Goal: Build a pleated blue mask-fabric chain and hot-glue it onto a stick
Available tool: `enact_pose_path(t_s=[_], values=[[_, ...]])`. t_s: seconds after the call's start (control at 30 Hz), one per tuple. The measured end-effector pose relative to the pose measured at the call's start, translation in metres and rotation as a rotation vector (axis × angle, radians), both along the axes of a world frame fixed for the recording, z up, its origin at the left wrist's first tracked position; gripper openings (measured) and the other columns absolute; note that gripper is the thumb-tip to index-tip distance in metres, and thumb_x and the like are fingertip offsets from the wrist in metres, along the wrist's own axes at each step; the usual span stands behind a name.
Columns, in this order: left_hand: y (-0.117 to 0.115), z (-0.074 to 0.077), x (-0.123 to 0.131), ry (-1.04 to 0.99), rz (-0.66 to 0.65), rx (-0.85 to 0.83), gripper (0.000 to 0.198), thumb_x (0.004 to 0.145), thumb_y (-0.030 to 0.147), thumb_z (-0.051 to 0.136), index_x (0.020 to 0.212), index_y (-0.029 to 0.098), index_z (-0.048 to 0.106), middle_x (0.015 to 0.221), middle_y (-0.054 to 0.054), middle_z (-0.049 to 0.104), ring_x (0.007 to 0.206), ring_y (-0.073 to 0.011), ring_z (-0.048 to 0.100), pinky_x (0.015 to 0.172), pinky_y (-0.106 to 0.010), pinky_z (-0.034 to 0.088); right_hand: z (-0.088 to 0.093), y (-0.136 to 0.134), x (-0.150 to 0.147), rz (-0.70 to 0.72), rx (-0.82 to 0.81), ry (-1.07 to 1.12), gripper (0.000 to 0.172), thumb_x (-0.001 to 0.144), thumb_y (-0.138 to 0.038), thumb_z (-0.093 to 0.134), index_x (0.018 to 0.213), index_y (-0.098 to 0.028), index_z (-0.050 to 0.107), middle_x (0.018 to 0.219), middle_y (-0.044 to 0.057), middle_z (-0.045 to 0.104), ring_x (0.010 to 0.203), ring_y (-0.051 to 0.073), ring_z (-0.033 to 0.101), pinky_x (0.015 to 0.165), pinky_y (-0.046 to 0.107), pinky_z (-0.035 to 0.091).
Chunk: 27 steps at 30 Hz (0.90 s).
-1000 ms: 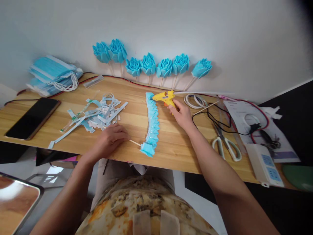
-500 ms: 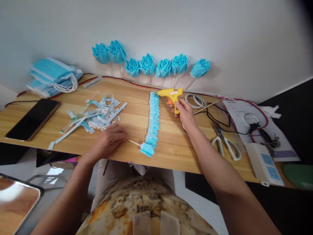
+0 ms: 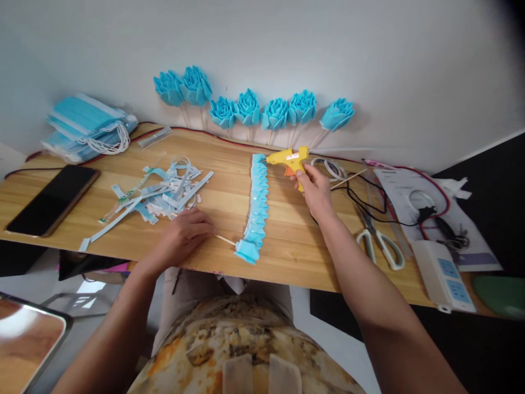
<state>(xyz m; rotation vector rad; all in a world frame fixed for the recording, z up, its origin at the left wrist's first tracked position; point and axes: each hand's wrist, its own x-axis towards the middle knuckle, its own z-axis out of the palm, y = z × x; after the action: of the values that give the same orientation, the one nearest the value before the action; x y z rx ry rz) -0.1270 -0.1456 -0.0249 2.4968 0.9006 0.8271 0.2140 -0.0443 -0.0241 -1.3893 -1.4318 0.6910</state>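
My right hand [image 3: 314, 189] is closed around the handle of a yellow glue gun [image 3: 287, 157], whose nozzle points left at the far end of a pleated blue strip [image 3: 258, 197]. The strip runs lengthwise from the back of the table toward its front edge. Its near end is wrapped into a small blue bud [image 3: 247, 251] on a thin wooden stick [image 3: 225, 239]. Fingers of my left hand [image 3: 189, 232] pinch that stick; its far end is hidden in the hand.
Blue flowers on sticks [image 3: 248, 108] lean along the wall. Left are cut scraps [image 3: 172, 189], a phone [image 3: 53, 200] and stacked face masks [image 3: 84, 123]. Right are scissors [image 3: 379, 243], cables, a paper sheet [image 3: 402, 189] and a power strip [image 3: 445, 273].
The glue gun in my right hand has shifted slightly right, its nozzle drawing back a little from the strip. My left hand, the stick and the bud stay nearly still.
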Motion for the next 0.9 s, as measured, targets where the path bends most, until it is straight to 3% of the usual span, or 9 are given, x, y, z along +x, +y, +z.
enact_pose_path(t_s=[0.2, 0.43, 0.53, 0.9], values=[[-0.0006, 0.0008, -0.0002, 0.001, 0.005, -0.011, 0.021, 0.099, 0.016, 0.048, 0.094, 0.018, 0.069, 0.092, -0.006, 0.066, 0.084, -0.0177, 0.057, 0.079, -0.032, 0.04, -0.0037, 0.0013, 0.0021, 0.044, 0.013, -0.176, 0.036, 0.087, -0.046, 0.056, 0.11, -0.02, 0.068, 0.078, 0.002, 0.073, 0.059, 0.015, 0.059, 0.063, 0.031, 0.048], [0.0001, -0.001, -0.0007, 0.01, 0.003, 0.001, 0.022, 0.099, 0.015, 0.048, 0.096, 0.018, 0.069, 0.093, -0.006, 0.066, 0.084, -0.0181, 0.056, 0.078, -0.033, 0.04, -0.0042, 0.0049, 0.0034, -0.028, -0.131, 0.238, 0.037, 0.08, -0.051, 0.061, 0.102, -0.022, 0.065, 0.082, 0.001, 0.07, 0.056, 0.01, 0.054, 0.04, 0.019, 0.032], [0.0006, -0.0012, -0.0001, 0.016, 0.012, 0.007, 0.022, 0.099, 0.016, 0.048, 0.094, 0.018, 0.069, 0.092, -0.007, 0.067, 0.084, -0.0181, 0.056, 0.078, -0.033, 0.04, -0.0039, 0.0063, 0.0049, -0.061, -0.148, 0.332, 0.039, 0.077, -0.055, 0.063, 0.098, -0.022, 0.063, 0.081, 0.001, 0.069, 0.055, 0.009, 0.054, 0.038, 0.017, 0.032], [0.0003, -0.0019, -0.0007, 0.02, 0.02, 0.012, 0.025, 0.1, 0.02, 0.046, 0.094, 0.019, 0.07, 0.093, -0.008, 0.068, 0.084, -0.0182, 0.058, 0.078, -0.033, 0.041, -0.0074, 0.0033, -0.0016, 0.034, -0.058, 0.1, 0.046, 0.083, -0.055, 0.059, 0.116, -0.022, 0.063, 0.089, 0.002, 0.07, 0.062, 0.011, 0.059, 0.041, 0.017, 0.038]])
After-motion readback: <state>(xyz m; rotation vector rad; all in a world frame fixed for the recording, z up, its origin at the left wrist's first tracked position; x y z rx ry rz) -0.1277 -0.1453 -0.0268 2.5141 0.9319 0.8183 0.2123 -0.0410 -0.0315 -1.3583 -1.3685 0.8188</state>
